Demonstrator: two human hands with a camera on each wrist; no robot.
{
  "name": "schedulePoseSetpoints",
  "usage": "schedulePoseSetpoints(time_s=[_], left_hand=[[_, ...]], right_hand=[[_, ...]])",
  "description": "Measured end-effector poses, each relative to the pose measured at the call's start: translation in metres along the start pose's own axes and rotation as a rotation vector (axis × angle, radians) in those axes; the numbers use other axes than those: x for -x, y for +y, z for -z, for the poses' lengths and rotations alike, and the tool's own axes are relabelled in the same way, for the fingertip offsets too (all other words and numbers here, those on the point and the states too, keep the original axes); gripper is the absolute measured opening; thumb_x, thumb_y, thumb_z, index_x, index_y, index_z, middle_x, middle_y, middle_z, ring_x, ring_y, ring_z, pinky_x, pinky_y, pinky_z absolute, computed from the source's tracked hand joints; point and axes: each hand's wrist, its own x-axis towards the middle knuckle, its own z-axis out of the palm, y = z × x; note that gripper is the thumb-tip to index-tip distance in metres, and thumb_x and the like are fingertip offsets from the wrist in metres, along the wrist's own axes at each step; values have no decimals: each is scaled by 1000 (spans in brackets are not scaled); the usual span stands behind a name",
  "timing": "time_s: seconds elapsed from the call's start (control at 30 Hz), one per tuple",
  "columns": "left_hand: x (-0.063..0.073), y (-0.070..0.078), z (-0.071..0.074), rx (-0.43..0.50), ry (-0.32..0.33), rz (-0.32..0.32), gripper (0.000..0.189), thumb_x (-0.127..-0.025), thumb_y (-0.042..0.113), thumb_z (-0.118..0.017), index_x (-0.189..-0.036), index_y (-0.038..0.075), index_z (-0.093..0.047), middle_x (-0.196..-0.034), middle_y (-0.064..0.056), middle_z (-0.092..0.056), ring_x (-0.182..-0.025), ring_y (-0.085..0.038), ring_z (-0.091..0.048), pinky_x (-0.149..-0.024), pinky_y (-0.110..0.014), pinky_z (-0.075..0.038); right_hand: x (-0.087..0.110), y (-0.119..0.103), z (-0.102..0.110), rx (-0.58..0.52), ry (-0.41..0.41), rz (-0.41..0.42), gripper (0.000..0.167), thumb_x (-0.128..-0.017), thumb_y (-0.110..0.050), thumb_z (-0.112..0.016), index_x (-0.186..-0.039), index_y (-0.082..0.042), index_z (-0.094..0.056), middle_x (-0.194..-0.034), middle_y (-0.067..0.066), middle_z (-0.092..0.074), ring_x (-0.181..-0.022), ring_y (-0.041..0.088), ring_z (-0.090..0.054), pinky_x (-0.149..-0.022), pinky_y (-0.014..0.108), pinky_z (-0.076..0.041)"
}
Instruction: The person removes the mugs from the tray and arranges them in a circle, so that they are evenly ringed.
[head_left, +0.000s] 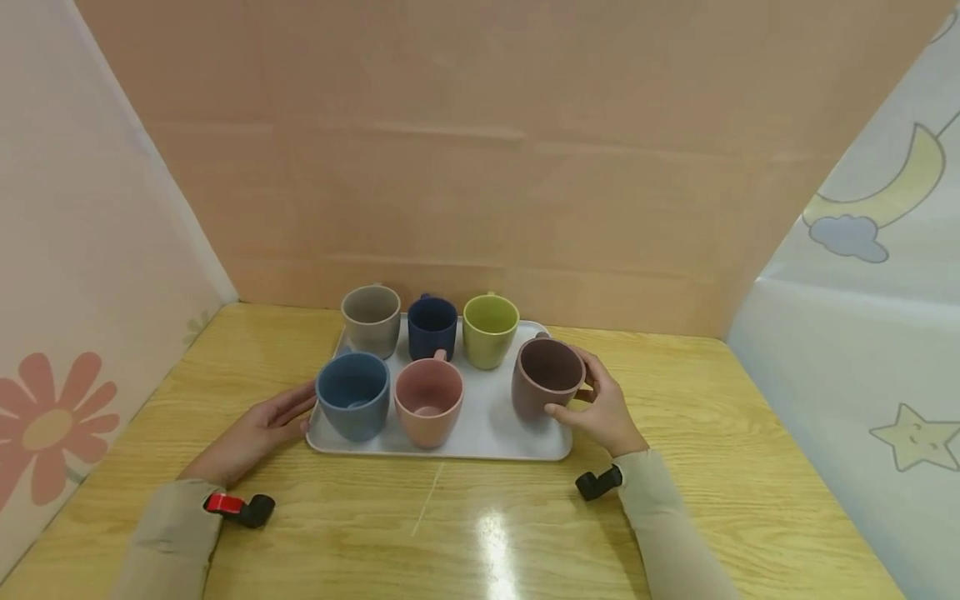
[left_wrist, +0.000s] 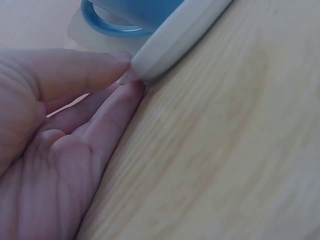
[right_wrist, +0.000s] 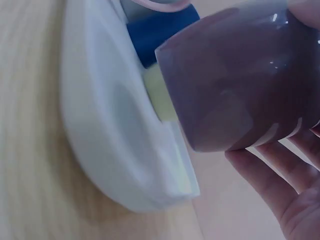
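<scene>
Apparently, the tray is pinched at its L edge, nr the near-L corner, betw. thumb and fingertips of the L hand, prob. so sliding on the tabletop is prevented. The brown mug is held over the tray's R end, base apparently off it. Its wall is gripped by the R hand: fingers part-open, curved round the far-R side, thumb set on the near side, likely for balance.
</scene>
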Motion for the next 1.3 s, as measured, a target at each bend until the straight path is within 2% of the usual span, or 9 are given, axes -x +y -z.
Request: schedulePoseSetpoints(time_s=[0.13,0.3,0.37,0.5,0.63,0.87,0.97,1.13,1.3], left_hand=[[-1,2,1,-13,8,19,68,-105,23,-59,-161,8,-25,-163,-17,-29,-133,7,-41,-100,-9,-37],[-1,3,0,-37,22,41,68,-104,27,-60,-161,10,-27,-162,-14,-32,-141,-11,-39,-99,-9,-37],[0,2,0,-37,26,46,68,-104,28,-60,-161,11,-28,-162,-13,-33,-141,-9,-40,-99,-8,-37],[0,1,0,-26,25,33,67,-104,26,-60,-161,10,-28,-162,-14,-32,-132,6,-42,-99,-9,-37],[0,1,1,-26,23,10,66,-105,24,-59,-161,8,-27,-162,-17,-31,-131,9,-43,-100,-9,-37],[1,0,1,-16,23,5,66,-105,22,-58,-161,7,-27,-162,-18,-30,-130,11,-43,-100,-9,-37],[1,0,1,-8,22,0,65,-105,21,-58,-161,7,-27,-162,-18,-30,-131,10,-43,-100,-9,-37],[1,-1,0,3,23,0,64,-105,20,-58,-161,8,-28,-162,-18,-31,-131,10,-43,-100,-9,-38],[1,0,-1,19,19,-2,63,-105,19,-58,-160,10,-28,-162,-17,-32,-132,8,-44,-101,-10,-38]], right_hand=[[-2,0,10,17,53,4,86,-76,3,-85,-150,-5,-43,-140,17,-54,-115,10,-56,-84,19,-53],[-2,5,22,48,126,-3,87,-76,5,-84,-151,-7,-43,-137,15,-55,-114,5,-55,-84,15,-51],[-2,9,26,56,146,-9,86,-77,4,-84,-152,-6,-43,-138,16,-54,-115,4,-55,-85,15,-51],[-7,17,40,85,160,-35,84,-79,2,-84,-151,-4,-41,-139,18,-53,-116,1,-53,-85,13,-51],[-17,24,56,128,147,-76,82,-82,-2,-83,-152,-5,-41,-139,17,-52,-115,0,-51,-85,12,-50],[-33,36,81,204,147,-166,84,-87,-13,-82,-156,-7,-35,-146,15,-47,-131,27,-49,-84,10,-48],[-38,41,90,248,148,-205,85,-88,-20,-81,-157,-6,-33,-147,18,-46,-134,37,-47,-90,20,-51],[-43,49,102,298,162,-254,87,-89,-28,-81,-157,-5,-31,-147,22,-45,-134,44,-46,-103,55,-45],[-45,58,115,285,188,-313,91,-90,-35,-78,-159,-4,-27,-150,24,-41,-136,48,-43,-108,60,-40]])
